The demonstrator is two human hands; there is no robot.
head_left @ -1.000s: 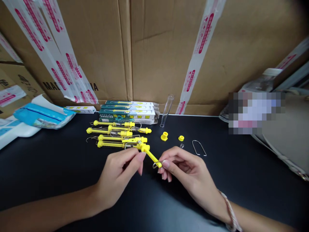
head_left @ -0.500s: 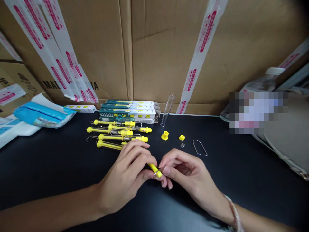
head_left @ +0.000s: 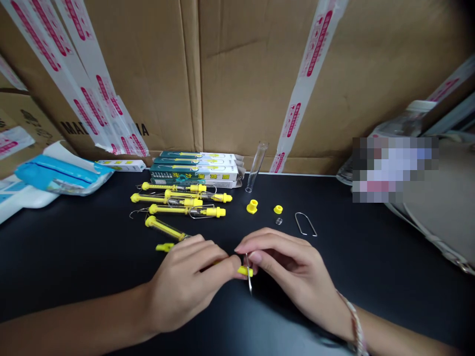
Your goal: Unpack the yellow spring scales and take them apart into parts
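Left hand point(head_left: 185, 287) pinches yellow spring scale point(head_left: 245, 270) steady; right hand point(head_left: 293, 269) fingertips grip its metal hook point(head_left: 248, 277) to work it.

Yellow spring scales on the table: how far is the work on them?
Done: three assembled scales lie by the boxes. In hand: the left hand and right hand pinch a yellow rod with a metal hook. Left: clear tube, two caps, small spring, wire loop.

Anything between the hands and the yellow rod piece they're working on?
Nothing visible. The left hand and right hand both pinch the yellow rod directly, with its metal hook hanging at the end.
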